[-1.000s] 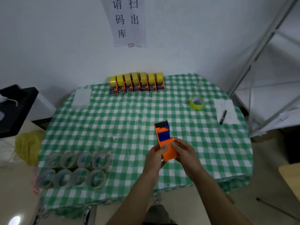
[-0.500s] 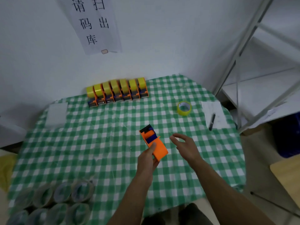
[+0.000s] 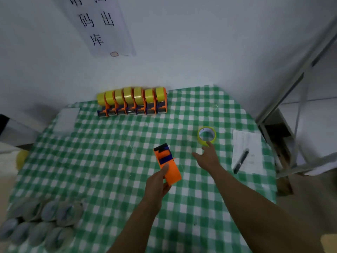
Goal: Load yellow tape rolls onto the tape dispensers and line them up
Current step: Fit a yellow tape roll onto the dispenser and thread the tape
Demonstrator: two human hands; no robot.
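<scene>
Grips empty orange dispenser (image 3: 166, 166) in left hand (image 3: 156, 187) above checked tablecloth (image 3: 109, 161). Extends right hand (image 3: 207, 157), fingers straight, one fingertip (image 3: 210, 144) at rim of loose yellow tape roll (image 3: 207, 136).

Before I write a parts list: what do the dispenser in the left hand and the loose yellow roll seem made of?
Tape dispenser: probably moulded plastic, matte orange with blue and black parts, flat even colour. Yellow tape roll: likely plastic film wound in a ring, whitish inside; its core is too blurred to tell.
</scene>
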